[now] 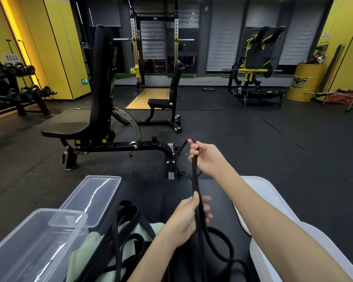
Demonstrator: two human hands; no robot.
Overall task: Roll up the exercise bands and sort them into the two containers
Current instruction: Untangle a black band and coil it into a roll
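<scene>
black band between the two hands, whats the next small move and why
The black band runs straight and unrolled between the right hand and the left hand, both gripping it. So probably curl its far end over with the right hand to start the roll.

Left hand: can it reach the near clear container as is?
Probably yes, once freed. The left hand grips the black band with the right hand. The near container sits open-topped to its left, with only loose bands and a green cloth between.
</scene>
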